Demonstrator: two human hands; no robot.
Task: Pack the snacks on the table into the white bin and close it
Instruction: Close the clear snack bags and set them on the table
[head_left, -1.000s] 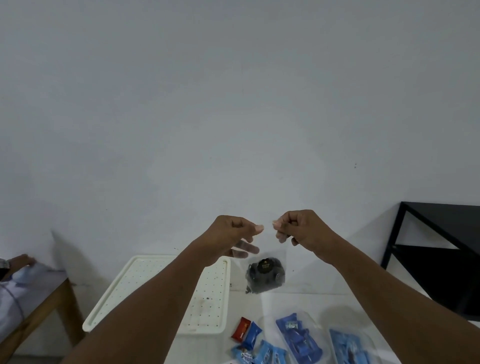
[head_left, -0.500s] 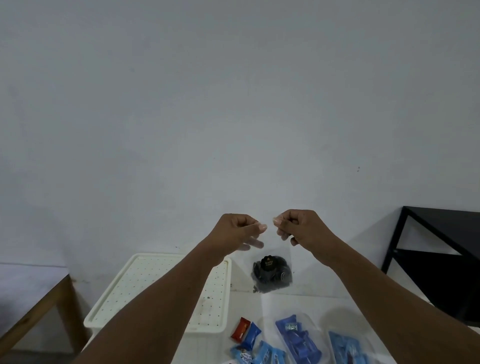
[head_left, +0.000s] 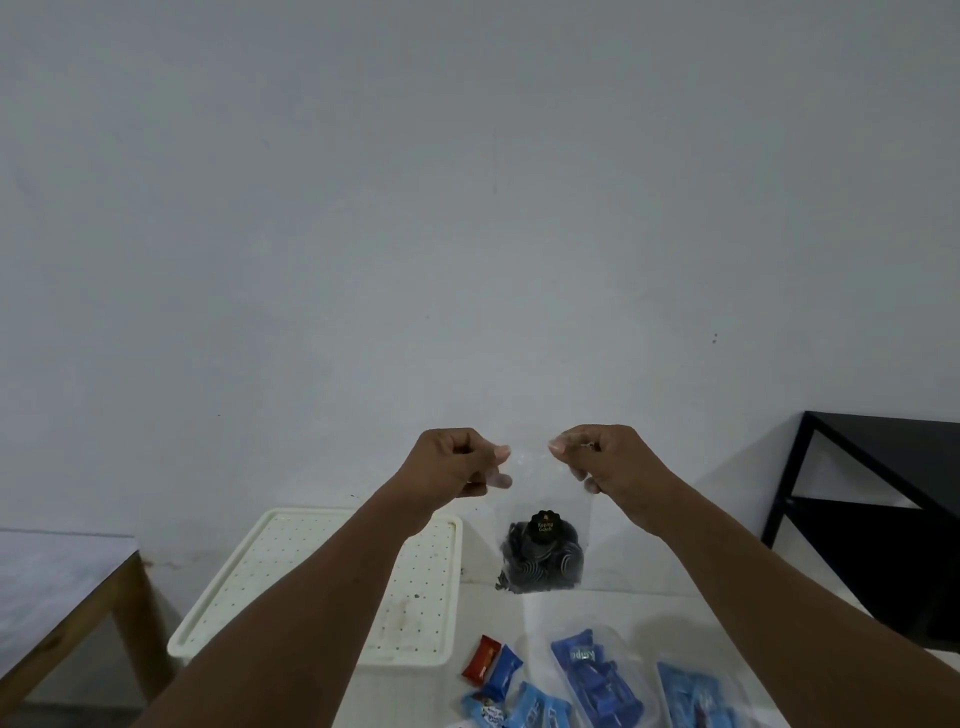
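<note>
Pinching hard, the fingertips (head_left: 501, 452) of the left hand (head_left: 457, 462) and those of the right hand (head_left: 597, 457) each nip one top corner of a clear bag (head_left: 545, 488); the other fingers are curled in, holding nothing else that I can make out. Half a second ago the two pinches nearly met. Now they have drawn apart, and the bag's top edge is pulled flat between them. I'd guess its mouth is being pressed closed or straightened, so this bag is about ready to pack.

It hangs above the far edge of the table (head_left: 649, 608), with one clump of dark snacks (head_left: 543, 558) sagging at the bottom. At eight o'clock from the hands stands one white bin (head_left: 270, 582), its dotted lid on, so it looks to need opening before anything goes in.

At six o'clock lie one red snack (head_left: 482, 659) and a blue snack (head_left: 503, 670), touching, with about three more blue ones cut off by the bottom edge. At five o'clock are two more clear bags of blue packets (head_left: 597, 680). Nothing looks packed yet.
</note>
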